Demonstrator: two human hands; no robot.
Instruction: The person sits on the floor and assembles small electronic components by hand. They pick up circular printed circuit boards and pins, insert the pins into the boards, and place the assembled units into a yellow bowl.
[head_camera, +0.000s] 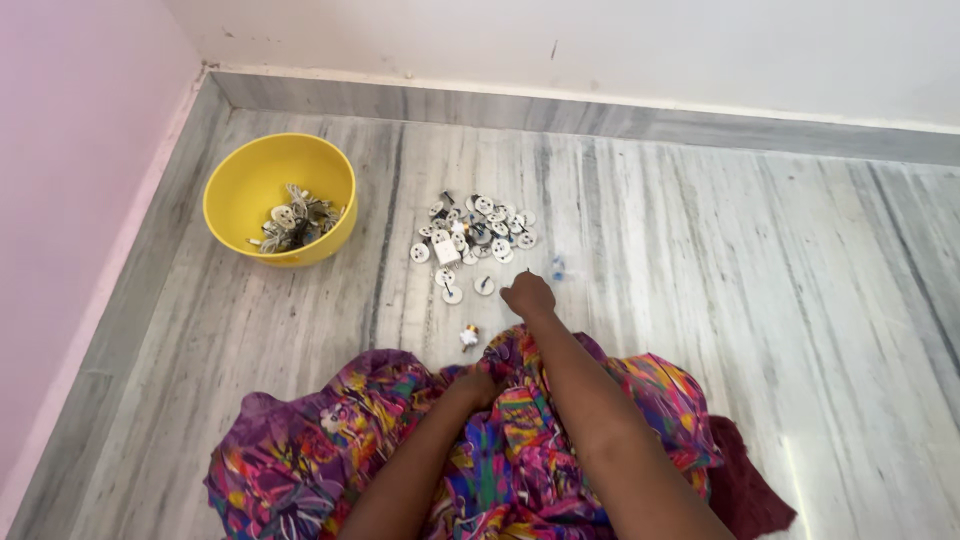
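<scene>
Reaching right hand (527, 294), fingers curled, grasp unclear, beside white discs (475, 235), left hand (478, 385) resting in lap.

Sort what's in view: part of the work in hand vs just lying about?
In the work:
- right hand, reaching to the pile of small white round parts
- left hand, resting on the colourful cloth
- yellow bowl holding more parts

Lying about:
- small blue bit
- dark red cloth

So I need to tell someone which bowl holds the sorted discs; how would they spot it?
Start at the floor corner where the pink wall ends. The yellow bowl sits there, left of the loose disc pile. It is the only container, round, with discs inside.
</scene>
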